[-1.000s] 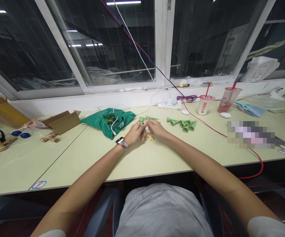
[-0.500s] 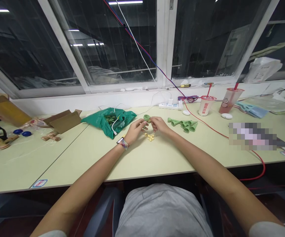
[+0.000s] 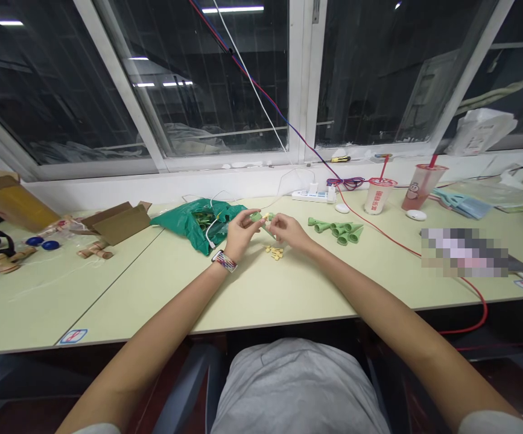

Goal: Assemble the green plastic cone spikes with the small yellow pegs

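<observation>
While the fingers of the left hand and right hand close together on a green plastic spike just above the small yellow pieces, a slipped pinch could drop it among them, scattering them toward the green plastic bag or the green cones.

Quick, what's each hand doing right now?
Left hand: closed, holding a green plastic cone.
Right hand: pinched up against the same cone; cannot tell if it grips it.
</observation>
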A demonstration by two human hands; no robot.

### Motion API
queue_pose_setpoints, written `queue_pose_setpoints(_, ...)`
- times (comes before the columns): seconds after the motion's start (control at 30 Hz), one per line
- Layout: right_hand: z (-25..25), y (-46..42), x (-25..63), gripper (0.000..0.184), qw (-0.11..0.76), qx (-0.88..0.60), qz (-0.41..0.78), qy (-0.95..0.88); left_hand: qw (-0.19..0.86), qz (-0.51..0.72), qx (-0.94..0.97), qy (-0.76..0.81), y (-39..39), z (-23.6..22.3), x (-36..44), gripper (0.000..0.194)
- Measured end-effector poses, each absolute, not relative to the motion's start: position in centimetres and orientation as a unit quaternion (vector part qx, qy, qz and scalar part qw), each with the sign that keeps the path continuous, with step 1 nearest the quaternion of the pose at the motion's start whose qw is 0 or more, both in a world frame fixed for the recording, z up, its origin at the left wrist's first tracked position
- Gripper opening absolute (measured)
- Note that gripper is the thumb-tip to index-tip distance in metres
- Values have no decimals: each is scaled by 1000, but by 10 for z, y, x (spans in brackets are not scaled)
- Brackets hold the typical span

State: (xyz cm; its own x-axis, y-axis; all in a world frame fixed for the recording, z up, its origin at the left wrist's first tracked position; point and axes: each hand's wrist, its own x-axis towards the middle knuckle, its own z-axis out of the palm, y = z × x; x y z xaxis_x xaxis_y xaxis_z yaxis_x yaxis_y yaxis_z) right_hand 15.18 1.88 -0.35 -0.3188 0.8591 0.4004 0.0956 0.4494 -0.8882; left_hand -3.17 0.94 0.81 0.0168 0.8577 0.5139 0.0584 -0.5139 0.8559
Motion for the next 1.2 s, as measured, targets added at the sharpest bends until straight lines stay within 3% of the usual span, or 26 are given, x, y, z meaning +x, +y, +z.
queue_pose_setpoints(0.13, -9, 14, 150, 20, 463, -372, 205, -778, 395, 624, 563, 370, 15, 4, -35, 54)
queue_pose_setpoints(0.3, -11, 12, 154, 8, 419, -400, 113, -807, 452, 624, 532, 351, 14, 1, -32, 56)
queue_pose_setpoints(0.5, -13, 35, 177, 13, 394, -491, 45, -775, 451, 588, 552, 383, 7, 7, -31, 74)
queue_pose_setpoints(0.8, -26, 59, 204, 31, 238, -595, -86, -763, 479, 544, 556, 406, 7, 6, -33, 57)
queue_pose_setpoints(1.2, -28, 67, 203, 38, 194, -588, -106, -778, 488, 538, 555, 407, 9, 4, -33, 50)
